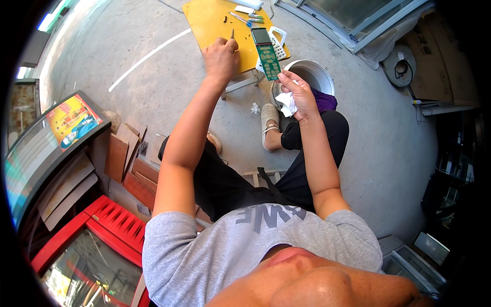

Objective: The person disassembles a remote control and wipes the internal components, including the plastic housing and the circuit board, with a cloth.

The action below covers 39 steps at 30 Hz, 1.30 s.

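My right hand (302,98) pinches the lower end of a green circuit board (267,57) between thumb and fingers. A grey screen (260,36) sits at the board's far end. Against the same palm is a crumpled white tissue (287,103). My left hand (221,60) rests over the yellow table (204,20), its fingers curled around a short, thin tool (232,34) whose tip points away from me; its exact kind is too small to tell. Partly behind the board lies a white plastic casing (277,43) with rows of small round buttons or holes.
Blue-handled scissors (247,23), batteries (255,18) and small dark bits lie on the table's far part. A white bucket (312,74) stands by its right corner. Wooden boards (118,153) and a red-framed cabinet (115,225) are on my left. A crumpled tissue lies on the floor.
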Each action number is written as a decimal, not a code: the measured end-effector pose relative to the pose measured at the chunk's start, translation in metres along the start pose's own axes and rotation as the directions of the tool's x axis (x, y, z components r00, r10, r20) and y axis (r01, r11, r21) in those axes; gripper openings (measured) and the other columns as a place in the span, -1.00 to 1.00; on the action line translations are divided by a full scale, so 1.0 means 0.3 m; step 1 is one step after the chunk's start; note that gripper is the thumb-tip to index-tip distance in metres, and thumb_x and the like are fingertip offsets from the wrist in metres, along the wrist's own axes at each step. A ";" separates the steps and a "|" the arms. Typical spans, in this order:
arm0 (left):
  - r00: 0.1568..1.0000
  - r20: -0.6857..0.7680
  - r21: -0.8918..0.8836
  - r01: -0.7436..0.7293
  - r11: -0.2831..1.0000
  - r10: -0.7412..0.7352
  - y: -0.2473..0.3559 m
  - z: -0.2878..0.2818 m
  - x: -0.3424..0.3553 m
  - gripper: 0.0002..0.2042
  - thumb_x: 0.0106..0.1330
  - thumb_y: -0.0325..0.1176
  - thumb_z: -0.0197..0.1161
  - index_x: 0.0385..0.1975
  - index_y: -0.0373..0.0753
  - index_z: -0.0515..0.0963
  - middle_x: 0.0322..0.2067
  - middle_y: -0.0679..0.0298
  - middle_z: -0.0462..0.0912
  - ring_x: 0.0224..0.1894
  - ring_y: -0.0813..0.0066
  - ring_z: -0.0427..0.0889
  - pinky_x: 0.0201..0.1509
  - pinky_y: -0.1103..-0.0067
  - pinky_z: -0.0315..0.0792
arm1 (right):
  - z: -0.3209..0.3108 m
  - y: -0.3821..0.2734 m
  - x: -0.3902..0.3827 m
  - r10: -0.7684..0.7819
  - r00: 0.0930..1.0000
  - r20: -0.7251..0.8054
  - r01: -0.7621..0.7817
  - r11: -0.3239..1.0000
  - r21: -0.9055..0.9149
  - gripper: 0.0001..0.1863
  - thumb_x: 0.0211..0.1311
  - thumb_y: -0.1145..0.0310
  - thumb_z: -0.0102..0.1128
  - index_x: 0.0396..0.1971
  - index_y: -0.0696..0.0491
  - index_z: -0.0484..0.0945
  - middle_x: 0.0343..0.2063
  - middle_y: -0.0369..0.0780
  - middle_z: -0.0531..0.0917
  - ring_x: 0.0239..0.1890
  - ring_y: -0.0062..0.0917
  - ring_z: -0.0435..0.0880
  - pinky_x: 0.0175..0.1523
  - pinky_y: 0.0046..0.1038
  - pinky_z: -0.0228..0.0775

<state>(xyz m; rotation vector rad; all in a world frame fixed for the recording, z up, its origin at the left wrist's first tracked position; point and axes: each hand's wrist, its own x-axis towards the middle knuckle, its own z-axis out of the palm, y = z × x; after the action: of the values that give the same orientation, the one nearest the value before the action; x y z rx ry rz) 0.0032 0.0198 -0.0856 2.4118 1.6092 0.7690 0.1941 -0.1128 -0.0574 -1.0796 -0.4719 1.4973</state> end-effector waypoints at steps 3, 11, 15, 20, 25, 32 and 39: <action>0.994 0.006 -0.121 0.107 0.987 -0.107 -0.028 -0.004 0.004 -0.75 0.17 -0.31 0.26 -0.14 -0.07 0.55 -0.26 0.26 0.67 -0.19 0.28 0.66 -0.06 0.38 0.46 | 0.025 0.037 0.019 0.022 1.000 -0.008 -0.022 1.000 0.014 -0.74 0.21 0.40 0.32 -0.12 0.13 0.58 -0.43 -0.34 0.62 -0.55 -0.86 0.41 -0.50 -0.75 0.33; 0.982 0.032 -0.196 0.188 0.962 -0.186 -0.093 -0.044 0.048 -0.67 0.19 -0.37 0.27 -0.02 -0.08 0.49 -0.22 0.33 0.73 -0.14 0.33 0.68 -0.07 0.40 0.51 | 0.111 0.139 0.119 -0.014 0.998 -0.063 0.006 0.993 -0.121 -0.74 0.22 0.39 0.31 -0.12 0.15 0.58 -0.40 -0.31 0.64 -0.56 -0.85 0.40 -0.51 -0.74 0.33; 0.972 0.099 -0.262 0.231 0.937 -0.212 -0.107 -0.040 0.057 -0.66 0.20 -0.35 0.28 0.00 -0.09 0.50 -0.22 0.34 0.73 -0.14 0.35 0.69 -0.04 0.43 0.51 | 0.143 0.171 0.158 -0.056 0.990 -0.128 0.031 0.981 -0.190 -0.71 0.21 0.39 0.30 -0.12 0.21 0.58 -0.50 -0.36 0.58 -0.55 -0.80 0.41 -0.45 -0.69 0.30; 0.970 0.099 -0.271 0.240 0.932 -0.221 -0.114 -0.022 0.065 -0.65 0.20 -0.34 0.29 0.01 -0.08 0.52 -0.21 0.36 0.72 -0.14 0.36 0.69 -0.03 0.44 0.52 | 0.143 0.195 0.173 -0.082 0.984 -0.158 0.047 0.976 -0.213 -0.70 0.23 0.37 0.28 -0.10 0.21 0.59 -0.47 -0.35 0.60 -0.51 -0.79 0.42 -0.43 -0.68 0.30; 0.967 0.095 -0.246 0.252 0.936 -0.236 -0.114 -0.016 0.074 -0.64 0.19 -0.34 0.29 0.02 -0.07 0.53 -0.20 0.37 0.72 -0.13 0.39 0.69 -0.03 0.45 0.52 | 0.140 0.208 0.174 -0.185 0.968 -0.170 0.106 0.913 -0.393 -0.70 0.26 0.36 0.23 -0.08 0.21 0.58 -0.43 -0.30 0.65 -0.52 -0.76 0.44 -0.41 -0.65 0.34; 0.966 0.101 -0.215 0.255 0.943 -0.238 -0.105 -0.017 0.077 -0.65 0.19 -0.32 0.30 0.02 -0.04 0.55 -0.19 0.39 0.72 -0.13 0.41 0.69 -0.02 0.45 0.52 | 0.146 0.231 0.168 -0.387 0.919 -0.076 0.267 0.754 -0.601 -0.62 0.29 0.33 0.21 0.02 0.23 0.47 -0.39 -0.22 0.69 -0.42 -0.68 0.58 -0.32 -0.61 0.41; 0.968 0.101 -0.225 0.247 0.942 -0.230 -0.108 -0.017 0.075 -0.63 0.18 -0.29 0.31 0.03 -0.05 0.55 -0.14 0.36 0.70 -0.12 0.38 0.68 0.00 0.43 0.51 | 0.149 0.249 0.156 -0.448 0.892 -0.063 0.271 0.641 -0.718 -0.55 0.25 0.30 0.23 0.07 0.20 0.41 -0.40 -0.14 0.71 -0.33 -0.53 0.70 -0.22 -0.51 0.48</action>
<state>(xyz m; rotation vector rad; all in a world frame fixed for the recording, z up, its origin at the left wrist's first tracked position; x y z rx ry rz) -0.0192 0.0525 -0.0863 2.0126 1.6385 0.7689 0.1204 -0.0754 -0.1114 -1.6113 -1.0738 0.7957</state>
